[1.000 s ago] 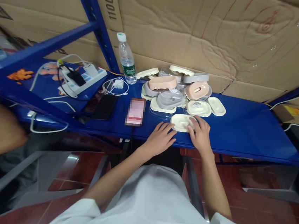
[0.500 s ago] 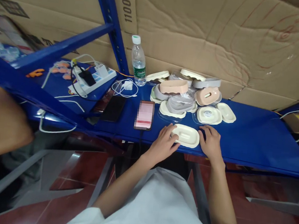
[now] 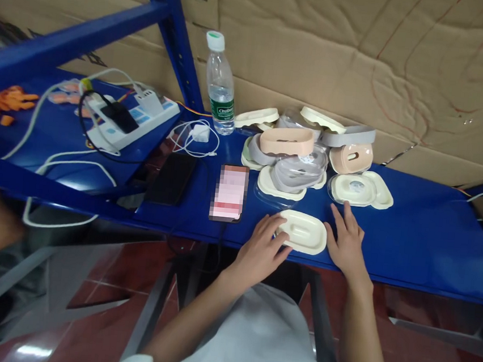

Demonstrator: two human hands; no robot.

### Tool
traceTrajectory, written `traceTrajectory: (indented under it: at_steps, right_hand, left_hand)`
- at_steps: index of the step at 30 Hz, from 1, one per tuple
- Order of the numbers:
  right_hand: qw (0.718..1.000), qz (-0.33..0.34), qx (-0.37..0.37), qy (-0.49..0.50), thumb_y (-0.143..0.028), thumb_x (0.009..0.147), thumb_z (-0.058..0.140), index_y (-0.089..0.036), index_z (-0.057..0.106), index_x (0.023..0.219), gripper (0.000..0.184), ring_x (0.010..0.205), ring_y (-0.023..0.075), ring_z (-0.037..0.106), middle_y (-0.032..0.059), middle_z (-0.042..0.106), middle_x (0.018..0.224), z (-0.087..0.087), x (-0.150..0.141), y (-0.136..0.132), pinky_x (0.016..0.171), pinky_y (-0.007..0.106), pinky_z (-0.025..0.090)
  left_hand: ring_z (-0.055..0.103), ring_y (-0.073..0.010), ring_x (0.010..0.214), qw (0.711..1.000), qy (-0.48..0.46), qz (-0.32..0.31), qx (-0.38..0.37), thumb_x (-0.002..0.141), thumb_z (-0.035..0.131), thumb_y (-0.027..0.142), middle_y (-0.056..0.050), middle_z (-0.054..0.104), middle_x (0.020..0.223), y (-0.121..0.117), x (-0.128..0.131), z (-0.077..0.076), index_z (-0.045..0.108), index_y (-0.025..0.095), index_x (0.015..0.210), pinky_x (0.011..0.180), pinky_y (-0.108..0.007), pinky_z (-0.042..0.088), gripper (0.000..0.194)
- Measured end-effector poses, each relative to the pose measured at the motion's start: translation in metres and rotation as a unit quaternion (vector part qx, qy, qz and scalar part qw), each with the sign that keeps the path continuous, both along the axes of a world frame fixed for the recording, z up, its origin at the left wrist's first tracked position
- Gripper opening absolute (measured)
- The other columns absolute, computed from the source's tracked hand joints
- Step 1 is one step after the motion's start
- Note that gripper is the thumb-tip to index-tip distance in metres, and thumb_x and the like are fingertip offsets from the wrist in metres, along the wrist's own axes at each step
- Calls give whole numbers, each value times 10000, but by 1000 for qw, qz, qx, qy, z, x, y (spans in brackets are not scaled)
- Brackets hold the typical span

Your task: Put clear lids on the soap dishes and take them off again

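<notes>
A cream oval soap dish with a raised ridge in its middle lies near the front edge of the blue table. My left hand has its fingers curled over the left end of the dish and holds it there. At the dish's other end, my right hand rests with fingers spread and nothing in them. Beyond it sits a cream piece with a round sticker. A pile of similar parts stands behind, among them a peach ring and a grey part with a clear cover.
A phone with a lit screen lies left of my hands, beside a dark flat device. Behind them are a water bottle and a white charger. A blue shelf post and a power strip are farther left.
My right hand has drawn slightly away from the dish's right end, its fingers spread wider. My left hand stays on the dish. The camera view has shifted a little.
</notes>
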State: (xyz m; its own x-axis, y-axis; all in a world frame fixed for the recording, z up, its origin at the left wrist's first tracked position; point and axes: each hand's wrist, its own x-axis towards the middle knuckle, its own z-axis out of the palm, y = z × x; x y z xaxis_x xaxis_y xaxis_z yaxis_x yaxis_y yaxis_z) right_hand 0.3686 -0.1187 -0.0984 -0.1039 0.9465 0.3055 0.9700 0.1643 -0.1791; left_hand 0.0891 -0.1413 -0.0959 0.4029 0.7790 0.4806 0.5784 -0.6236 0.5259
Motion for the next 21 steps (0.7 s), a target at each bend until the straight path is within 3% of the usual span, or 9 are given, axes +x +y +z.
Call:
traceTrajectory:
  at_steps: [5, 9, 13, 15, 18, 21]
  right_hand:
    - [1000, 7, -2, 11, -430, 1106, 402, -309, 483, 1629, 543, 1572, 382, 431, 156, 297, 1782, -2, -2, -2, 1149, 615, 421]
    - [1000, -9, 20, 15, -472, 1091, 438, -302, 449, 1648, 582, 1596, 391, 383, 157, 277, 1788, 0, 2, -2, 1196, 637, 384]
    - [995, -67, 70, 9, -595, 1035, 542, -286, 452, 1643, 688, 1644, 414, 275, 152, 262, 1794, 5, 29, 11, 1250, 665, 315]
    - [995, -84, 59, -3, -667, 986, 602, -272, 441, 1652, 791, 1647, 453, 243, 168, 257, 1793, 5, 46, 20, 1249, 708, 288]
    - [994, -97, 44, -6, -718, 947, 640, -257, 445, 1651, 863, 1628, 466, 279, 185, 284, 1778, 4, 58, 29, 1219, 702, 357]
    - [988, -121, 96, 23, -717, 959, 632, -230, 541, 1575, 790, 1571, 413, 396, 192, 418, 1702, 4, 53, 27, 1214, 617, 425]
  left_hand:
    - [586, -317, 1457, 1000, -3, 0, -11, 1042, 652, 242, -152, 652, 1391, 0, 1, 1, 661, 222, 1075, 1264, -592, 479, 39]
    - [584, -321, 1459, 1000, -1, -1, -7, 1041, 660, 246, -152, 651, 1387, 0, 1, 0, 659, 215, 1089, 1272, -585, 471, 58]
    - [564, -327, 1479, 1000, -5, -2, 1, 1044, 656, 237, -163, 645, 1394, -1, 1, -3, 657, 199, 1082, 1274, -573, 468, 54]
    - [554, -327, 1489, 1000, -11, 0, 3, 1047, 653, 237, -159, 643, 1400, -2, 0, -4, 657, 204, 1080, 1267, -575, 474, 48]
    - [544, -327, 1493, 1000, -18, -9, -4, 1052, 647, 242, -152, 645, 1391, -2, -1, -5, 655, 208, 1080, 1243, -571, 500, 44]
    - [535, -334, 1497, 999, -23, -20, -11, 1047, 656, 242, -148, 640, 1397, -2, -2, -6, 656, 209, 1078, 1243, -575, 495, 45]
